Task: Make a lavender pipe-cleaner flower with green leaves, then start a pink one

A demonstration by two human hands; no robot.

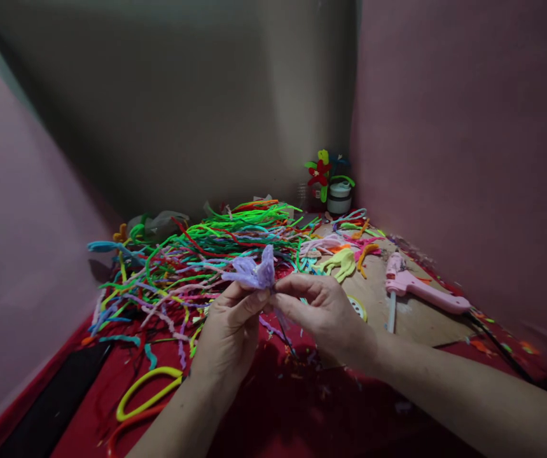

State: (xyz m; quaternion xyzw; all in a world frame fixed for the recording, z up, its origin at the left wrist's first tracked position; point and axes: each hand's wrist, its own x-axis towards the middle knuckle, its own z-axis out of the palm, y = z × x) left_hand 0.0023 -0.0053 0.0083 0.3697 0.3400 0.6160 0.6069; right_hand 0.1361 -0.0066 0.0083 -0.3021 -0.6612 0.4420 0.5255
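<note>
A small purple pipe-cleaner flower (253, 271) is held up over the red cloth. My left hand (229, 331) pinches it from below with thumb and fingers closed at its base. My right hand (324, 312) meets it from the right, fingertips closed on the same base and its thin stem. Behind both hands lies a wide tangle of coloured pipe cleaners (197, 254), mostly green, blue, red and pink.
A pink glue gun (421, 289) lies on a wooden board (411, 315) at the right. A finished red-and-green pipe-cleaner flower (320, 172) stands by a small white jar (339, 197) in the far corner. Yellow-handled scissors (147, 389) lie at the front left. Pink walls close in on both sides.
</note>
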